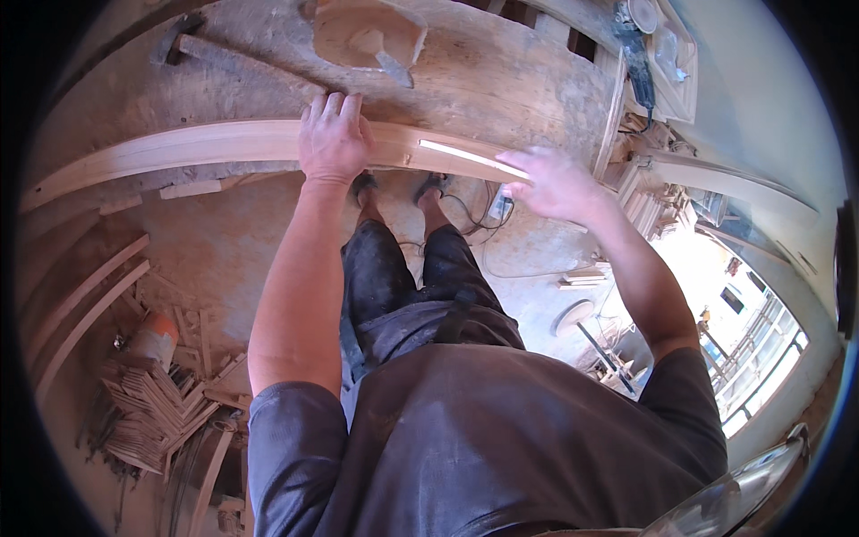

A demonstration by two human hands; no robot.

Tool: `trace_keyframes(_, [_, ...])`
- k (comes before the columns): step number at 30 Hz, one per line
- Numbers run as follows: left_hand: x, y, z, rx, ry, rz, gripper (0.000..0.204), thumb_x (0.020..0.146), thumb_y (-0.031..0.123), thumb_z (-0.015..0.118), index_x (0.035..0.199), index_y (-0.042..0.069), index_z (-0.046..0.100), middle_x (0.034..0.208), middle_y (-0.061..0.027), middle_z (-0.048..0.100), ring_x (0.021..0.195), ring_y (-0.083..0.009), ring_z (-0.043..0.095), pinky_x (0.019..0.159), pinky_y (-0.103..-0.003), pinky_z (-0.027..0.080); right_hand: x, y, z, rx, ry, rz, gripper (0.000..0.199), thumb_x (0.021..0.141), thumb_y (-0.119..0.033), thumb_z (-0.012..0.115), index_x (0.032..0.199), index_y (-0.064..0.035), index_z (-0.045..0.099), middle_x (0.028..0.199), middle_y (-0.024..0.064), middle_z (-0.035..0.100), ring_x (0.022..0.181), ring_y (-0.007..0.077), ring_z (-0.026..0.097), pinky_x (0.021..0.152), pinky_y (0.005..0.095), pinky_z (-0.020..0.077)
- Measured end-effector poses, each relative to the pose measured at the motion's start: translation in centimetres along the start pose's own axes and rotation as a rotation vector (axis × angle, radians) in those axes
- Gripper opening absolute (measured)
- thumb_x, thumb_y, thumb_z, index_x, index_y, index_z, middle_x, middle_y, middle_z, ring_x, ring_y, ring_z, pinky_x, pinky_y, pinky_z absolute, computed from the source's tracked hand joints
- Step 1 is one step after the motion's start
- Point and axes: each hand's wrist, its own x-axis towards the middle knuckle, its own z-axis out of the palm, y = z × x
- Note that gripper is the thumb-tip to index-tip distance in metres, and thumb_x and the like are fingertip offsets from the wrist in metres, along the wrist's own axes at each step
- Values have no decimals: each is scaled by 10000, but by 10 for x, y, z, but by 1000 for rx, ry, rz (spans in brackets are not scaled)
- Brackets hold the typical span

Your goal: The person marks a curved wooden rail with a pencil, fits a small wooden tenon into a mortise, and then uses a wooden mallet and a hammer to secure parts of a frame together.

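A long, pale wooden board (215, 141) lies along the near edge of the workbench (501, 67), its outline bowed by the lens. My left hand (335, 143) is closed over the board, fingers curled across its top near the middle. To the right, my right hand (559, 183) is at the board's edge, smeared by motion. Its fingers meet the end of a narrow bright white strip (465, 156) on the board. Whether they grip the strip or the board cannot be made out. Beyond my left hand lies a hammer (242, 64), its handle pointing toward my fingers.
A shallow tan container (371, 31) with a spatula-like tool sits on the bench. A blue-black power tool (637, 67) rests at the far right. Cables (479, 219) cross the floor near my feet. Stacked wood pieces (157, 407) and an orange-white bucket (157, 338) stand left.
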Motion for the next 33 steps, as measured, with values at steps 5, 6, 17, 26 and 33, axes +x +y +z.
trace_keyframes(5, [1,0,1,14,27,32,269,798,131,622,1052,73,688,968,-128,674,957,-345,624,829,-469,506,-18,-32,-27,-210,-156,60,305,1000,-121,567,1272,3,629,925,206,704,824,345,730,737,462,596])
trace_keyframes(6, [-1,-1,0,22,12,17,274,809,118,610,1065,68,693,981,-133,680,961,-348,626,843,-468,509,-27,-32,-32,-156,-163,79,307,1001,-123,567,1274,2,629,922,205,704,822,342,730,735,464,594])
trace_keyframes(17, [-5,44,-4,-117,323,11,241,813,78,616,1043,34,672,973,-163,652,950,-361,579,860,-474,477,-79,23,64,1417,-76,384,236,1023,-167,588,1153,24,640,891,63,694,633,95,655,575,264,534])
trace_keyframes(26, [-59,206,-7,-1390,-200,-1073,210,1024,170,638,1110,-19,667,978,-80,713,867,-152,680,794,-313,558,-61,-68,94,569,300,230,543,855,-102,730,1375,-53,580,1264,197,604,1009,414,668,822,494,572])
trace_keyframes(33, [-77,171,4,-1079,-277,-953,198,1080,143,489,1092,-24,594,903,-93,701,771,-165,697,667,-316,573,-51,-64,97,666,104,98,442,883,-113,697,1303,-10,608,1262,222,615,1161,427,620,961,493,533])
